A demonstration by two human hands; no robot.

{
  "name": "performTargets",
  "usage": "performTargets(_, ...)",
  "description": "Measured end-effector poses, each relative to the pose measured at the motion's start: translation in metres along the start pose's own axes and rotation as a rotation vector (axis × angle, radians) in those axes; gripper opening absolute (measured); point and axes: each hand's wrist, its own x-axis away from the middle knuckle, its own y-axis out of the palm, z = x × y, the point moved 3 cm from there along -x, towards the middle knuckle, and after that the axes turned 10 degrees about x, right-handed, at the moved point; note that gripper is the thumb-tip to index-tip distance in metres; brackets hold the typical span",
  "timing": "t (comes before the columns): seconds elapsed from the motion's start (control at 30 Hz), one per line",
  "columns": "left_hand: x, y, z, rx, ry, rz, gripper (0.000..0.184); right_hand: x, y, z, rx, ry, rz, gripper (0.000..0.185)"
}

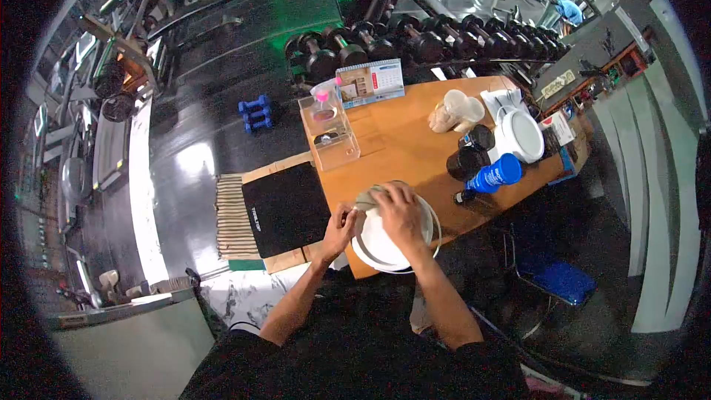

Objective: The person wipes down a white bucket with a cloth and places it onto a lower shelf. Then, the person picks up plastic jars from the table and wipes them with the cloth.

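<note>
A round white lid or tub (379,246) with a thin handle ring lies at the near edge of the wooden table (400,130). Over its upper part, my right hand (398,216) is closed on a greyish cloth (368,198). My left hand (340,230) is at the left rim, its fingers pinched beside the cloth; what they hold, if anything, is too small to tell. A clear acrylic box (337,150) stands beyond my left hand. To the right are a blue bottle (498,174) and a black jar (464,164).
A second white tub (521,136), a cup-like pale container (465,107) and a desk calendar (372,81) stand farther back. Dumbbells (422,43) line a rack behind the table. A black mat (287,211) lies left, a blue chair (557,279) right.
</note>
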Motion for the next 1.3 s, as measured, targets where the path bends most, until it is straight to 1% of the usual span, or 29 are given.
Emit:
performTargets(0.1, 0.000, 0.003, 0.006, -0.134, 0.151, 0.042, 0.023, 0.020, -0.019, 0.028, -0.012, 0.135, -0.006, 0.025)
performTargets(0.13, -0.001, 0.003, 0.005, -0.138, 0.152, 0.033, 0.023, 0.028, -0.027, 0.030, -0.032, 0.180, -0.015, 0.025)
performTargets(0.23, -0.003, 0.003, 0.002, -0.122, 0.161, 0.020, 0.023, 0.051, -0.043, 0.021, 0.076, 0.200, -0.023, 0.036)
performTargets(0.3, -0.004, 0.005, -0.003, -0.067, 0.184, 0.028, 0.023, 0.060, -0.060, 0.004, 0.115, 0.297, -0.080, 0.035)
performTargets(0.33, -0.006, 0.003, -0.010, -0.069, 0.159, 0.044, 0.023, 0.066, -0.064, -0.002, 0.136, 0.346, -0.109, 0.035)
performTargets(0.4, -0.007, 0.000, -0.020, -0.118, 0.153, 0.061, 0.024, 0.080, -0.059, -0.013, 0.122, 0.329, -0.183, 0.035)
performTargets(0.43, -0.007, 0.001, -0.011, -0.142, 0.151, 0.072, 0.024, 0.086, -0.056, -0.017, 0.115, 0.319, -0.221, 0.035)
performTargets(0.47, -0.005, -0.001, -0.005, -0.230, -0.023, 0.029, 0.025, 0.089, -0.053, -0.023, 0.008, 0.280, -0.252, 0.034)
performTargets(0.5, -0.003, 0.000, 0.002, -0.206, 0.033, 0.039, 0.025, 0.085, -0.053, -0.028, -0.110, 0.265, -0.344, 0.034)
performTargets(0.57, -0.001, 0.006, 0.010, -0.159, 0.143, 0.057, 0.025, 0.075, -0.047, -0.035, -0.279, 0.281, -0.303, 0.034)
performTargets(0.67, 0.001, 0.000, -0.002, -0.143, 0.191, 0.066, 0.024, 0.058, -0.030, -0.028, -0.187, 0.263, -0.100, 0.034)
performTargets(0.7, 0.003, 0.000, 0.005, -0.136, 0.198, 0.069, 0.024, 0.047, -0.034, -0.029, -0.120, 0.265, -0.071, 0.035)
performTargets(0.73, 0.014, 0.002, 0.022, -0.133, 0.105, 0.073, 0.024, 0.042, -0.027, -0.026, -0.126, 0.272, -0.043, 0.035)
performTargets(0.77, 0.015, -0.001, 0.018, -0.149, 0.162, 0.089, 0.024, 0.040, -0.017, -0.023, -0.131, 0.278, -0.013, 0.035)
performTargets(0.83, 0.023, -0.008, 0.019, -0.184, 0.275, 0.126, 0.024, 0.035, -0.006, -0.028, -0.057, 0.220, -0.056, 0.035)
performTargets(0.87, 0.031, -0.014, 0.014, -0.201, 0.094, 0.092, 0.031, 0.033, -0.003, -0.031, -0.022, 0.187, -0.079, 0.035)
performTargets(0.97, 0.046, -0.016, 0.025, -0.256, 0.143, 0.139, 0.036, 0.025, -0.008, -0.044, -0.052, 0.127, -0.037, 0.032)
performTargets(1.0, 0.050, -0.017, 0.026, -0.290, 0.143, 0.120, 0.041, 0.021, -0.007, -0.045, -0.069, 0.142, -0.078, 0.030)
performTargets(1.03, 0.052, -0.016, 0.030, -0.308, 0.190, 0.125, 0.043, 0.018, -0.005, -0.044, -0.119, 0.181, -0.088, 0.031)
performTargets(1.1, 0.056, -0.014, 0.033, -0.283, -0.065, 0.089, 0.044, 0.009, 0.001, -0.041, -0.215, 0.265, -0.108, 0.034)
performTargets(1.13, 0.055, -0.012, 0.027, -0.266, 0.042, 0.120, 0.043, 0.001, -0.002, -0.044, -0.222, 0.247, 0.006, 0.028)
performTargets(1.2, 0.056, -0.009, 0.007, -0.236, 0.253, 0.180, 0.041, -0.008, 0.001, -0.053, -0.144, 0.141, 0.015, 0.028)
performTargets(1.27, 0.060, -0.008, -0.007, -0.235, 0.220, 0.213, 0.039, -0.006, -0.002, -0.064, -0.043, 0.040, 0.018, 0.030)
performTargets(1.3, 0.058, -0.006, -0.009, -0.233, 0.206, 0.227, 0.039, -0.004, -0.005, -0.067, -0.094, 0.000, -0.017, 0.030)
